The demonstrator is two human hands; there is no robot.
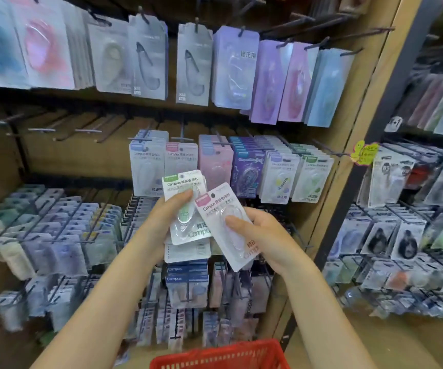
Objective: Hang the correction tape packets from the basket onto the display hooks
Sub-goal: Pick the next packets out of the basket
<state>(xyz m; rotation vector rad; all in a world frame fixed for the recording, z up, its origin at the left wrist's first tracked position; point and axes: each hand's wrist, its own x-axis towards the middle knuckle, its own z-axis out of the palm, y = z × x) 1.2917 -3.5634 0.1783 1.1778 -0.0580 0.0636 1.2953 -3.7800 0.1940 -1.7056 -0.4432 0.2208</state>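
Several bare display hooks (44,129) jut from the left panel, open room beneath them. The left hand (161,222) clamps a green-tabbed correction tape packet (185,206) under its thumb; the right hand (263,235) pinches a pink-tabbed correction tape packet (228,225), overlapping the first's edge. The red basket (220,355) rim sits below.

Stationery shop: packed display hooks (244,145), red basket (219,355)
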